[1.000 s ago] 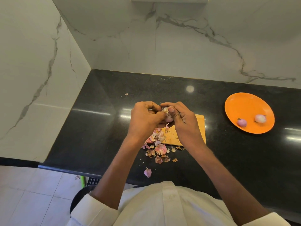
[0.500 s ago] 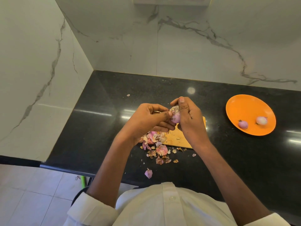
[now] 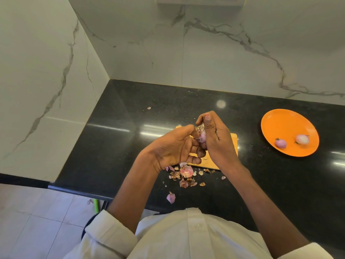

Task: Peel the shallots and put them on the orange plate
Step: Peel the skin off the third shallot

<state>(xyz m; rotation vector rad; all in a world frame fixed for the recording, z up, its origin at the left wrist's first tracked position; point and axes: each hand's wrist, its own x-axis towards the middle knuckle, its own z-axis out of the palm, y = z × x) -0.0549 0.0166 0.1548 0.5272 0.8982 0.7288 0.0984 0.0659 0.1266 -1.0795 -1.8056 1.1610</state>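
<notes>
A pink shallot (image 3: 202, 137) with loose dry skin at its top sits between both hands above the wooden cutting board (image 3: 233, 144). My right hand (image 3: 214, 141) grips it, thumb over the top. My left hand (image 3: 174, 149) pinches the skin at its left side with thumb and fingertips. The orange plate (image 3: 283, 124) lies at the right on the black counter and holds two peeled shallots: a purple shallot (image 3: 280, 143) and a paler shallot (image 3: 302, 139).
Peel scraps (image 3: 185, 173) lie heaped at the board's near left edge, with a stray pink peel piece (image 3: 170, 197) nearer the counter's front edge. Marble walls close off the counter at the back and left. A green object (image 3: 97, 205) shows on the floor below.
Both hands have lifted slightly and the right hand has turned the shallot more upright. The left hand has opened out, its fingers now spread below the shallot.
</notes>
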